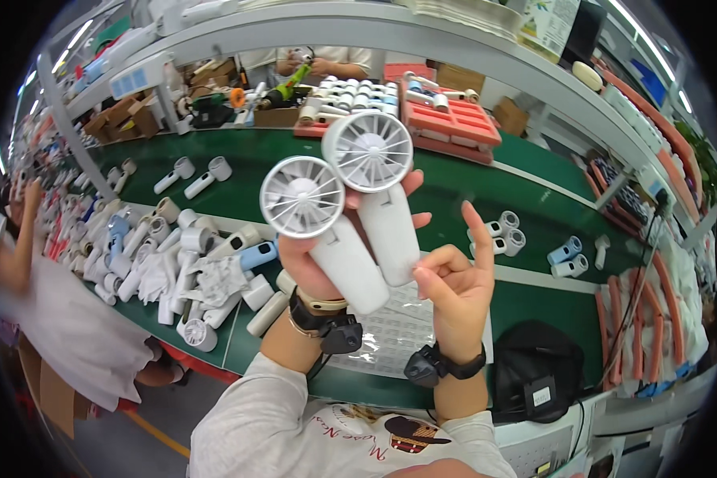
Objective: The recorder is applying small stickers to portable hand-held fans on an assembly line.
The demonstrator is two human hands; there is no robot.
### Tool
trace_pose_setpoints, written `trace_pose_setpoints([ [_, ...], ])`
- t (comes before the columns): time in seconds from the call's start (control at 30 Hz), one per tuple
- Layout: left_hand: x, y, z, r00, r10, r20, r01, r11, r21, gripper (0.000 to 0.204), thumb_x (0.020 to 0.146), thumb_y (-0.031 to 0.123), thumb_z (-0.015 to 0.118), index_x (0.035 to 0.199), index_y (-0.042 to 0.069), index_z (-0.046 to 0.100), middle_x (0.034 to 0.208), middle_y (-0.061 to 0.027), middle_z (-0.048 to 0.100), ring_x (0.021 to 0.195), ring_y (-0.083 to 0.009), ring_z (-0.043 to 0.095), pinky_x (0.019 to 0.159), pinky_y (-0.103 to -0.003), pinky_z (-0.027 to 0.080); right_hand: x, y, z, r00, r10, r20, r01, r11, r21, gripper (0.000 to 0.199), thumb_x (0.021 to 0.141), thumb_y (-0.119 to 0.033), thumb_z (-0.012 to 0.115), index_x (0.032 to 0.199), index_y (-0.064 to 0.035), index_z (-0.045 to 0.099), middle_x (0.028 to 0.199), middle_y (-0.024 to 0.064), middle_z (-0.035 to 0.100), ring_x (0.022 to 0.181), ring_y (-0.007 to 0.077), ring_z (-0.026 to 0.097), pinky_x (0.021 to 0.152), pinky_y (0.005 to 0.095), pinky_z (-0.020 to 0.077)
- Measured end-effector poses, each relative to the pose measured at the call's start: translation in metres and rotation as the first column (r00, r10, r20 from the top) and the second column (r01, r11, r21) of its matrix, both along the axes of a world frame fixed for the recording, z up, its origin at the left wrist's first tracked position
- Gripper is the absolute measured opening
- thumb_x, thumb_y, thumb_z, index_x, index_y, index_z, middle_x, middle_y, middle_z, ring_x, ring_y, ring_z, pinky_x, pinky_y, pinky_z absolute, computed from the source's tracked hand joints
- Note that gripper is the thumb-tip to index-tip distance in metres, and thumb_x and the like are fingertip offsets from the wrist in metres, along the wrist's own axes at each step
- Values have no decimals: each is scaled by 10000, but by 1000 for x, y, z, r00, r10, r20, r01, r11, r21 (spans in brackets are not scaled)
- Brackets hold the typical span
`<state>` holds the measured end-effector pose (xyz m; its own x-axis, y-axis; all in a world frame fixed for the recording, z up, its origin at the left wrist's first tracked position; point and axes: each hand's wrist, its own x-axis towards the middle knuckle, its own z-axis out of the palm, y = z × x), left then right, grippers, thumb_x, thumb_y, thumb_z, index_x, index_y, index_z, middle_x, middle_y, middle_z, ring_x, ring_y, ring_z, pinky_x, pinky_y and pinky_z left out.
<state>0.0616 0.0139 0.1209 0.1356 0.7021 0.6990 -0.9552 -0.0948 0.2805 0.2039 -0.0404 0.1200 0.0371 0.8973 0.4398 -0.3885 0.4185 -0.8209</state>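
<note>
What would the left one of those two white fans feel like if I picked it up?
The left white fan is probably stiff: its handle looks like hard plastic. It might be slippery, since that handle looks smooth. Its thin spokes look as if they could break if poked hard.
</note>
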Motion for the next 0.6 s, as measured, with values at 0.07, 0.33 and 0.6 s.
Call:
trace_pose_setpoints([
  [0.07, 3, 2, -1, 999, -30, 29, 30, 999, 10, 470, 806, 528, 553, 975, 90, 549, 1394, -275, 353, 1324, -436, 322, 969, -635, 386, 1, -1, -1, 1000, 25, 11, -24, 1000, -11, 821, 776, 74, 667, 1434, -19, 185, 826, 91, 643, 727, 110, 599, 707, 230, 479],
  [0.33, 3, 1, -2, 1000, -2, 8, 2, 1000, -20, 450, 800, 532, 610, 908, 107, 513, 1423, -282, 306, 1341, -425, 298, 975, -649, 371, -3, -3, -4, 997, -62, 45, 61, 998, 29, 790, 764, 74, 682, 1401, 9, 217, 800, 98, 649, 752, 134, 628, 728, 252, 487],
  [0.6, 2, -2, 0, 999, -41, -23, 42, 999, 30, 450, 808, 525, 576, 943, 98, 522, 1406, -293, 322, 1318, -429, 332, 947, -615, 413, -17, 15, -29, 667, -734, 133, 424, 520, 741, 754, 740, 67, 697, 1355, -5, 266, 806, 72, 594, 713, 127, 577, 693, 238, 459],
])
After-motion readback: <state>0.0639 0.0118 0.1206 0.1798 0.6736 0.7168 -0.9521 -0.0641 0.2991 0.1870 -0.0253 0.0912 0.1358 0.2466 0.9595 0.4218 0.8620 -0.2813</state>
